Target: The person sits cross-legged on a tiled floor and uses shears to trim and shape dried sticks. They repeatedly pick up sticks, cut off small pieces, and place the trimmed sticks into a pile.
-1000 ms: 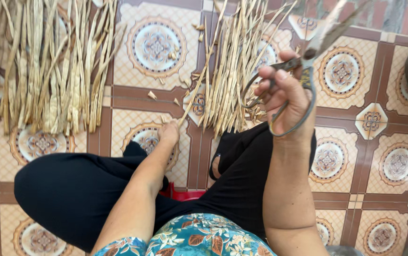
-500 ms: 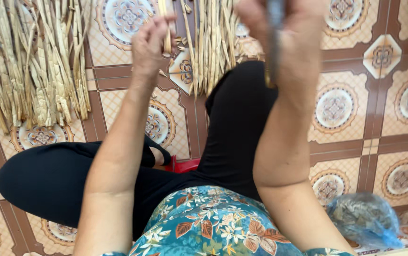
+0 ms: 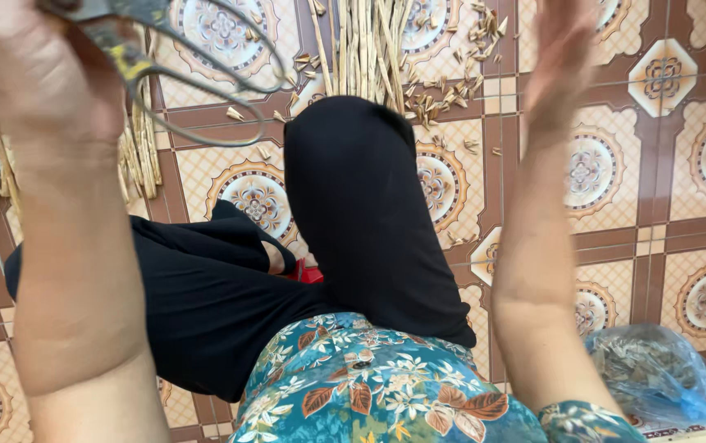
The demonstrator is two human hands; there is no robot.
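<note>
left fingers: left hand (image 3: 37, 74) grips scissors (image 3: 172, 70) (raised)
right fingers: right hand (image 3: 566, 57) spread, holding nothing
floor (image 3: 681, 205): reed strips (image 3: 361, 45)

Left hand (image 3: 37, 78) grips scissors (image 3: 143, 49): metal, dull grey, worn, with thin wire-like loop handles. Stalks (image 3: 365, 45): dry plant fibre, pale straw, matt and rough; cut chips (image 3: 443, 94) of the same stuff beside them. Floor (image 3: 681, 213): glazed ceramic tile, smooth, slight sheen, printed pattern. Trousers (image 3: 361, 213): black cloth, matt, soft. Top (image 3: 369, 385): floral printed cloth, smooth. Bag (image 3: 656, 373): thin blue plastic, crinkled, glossy, see-through. Right hand (image 3: 562, 57) bare.
</note>
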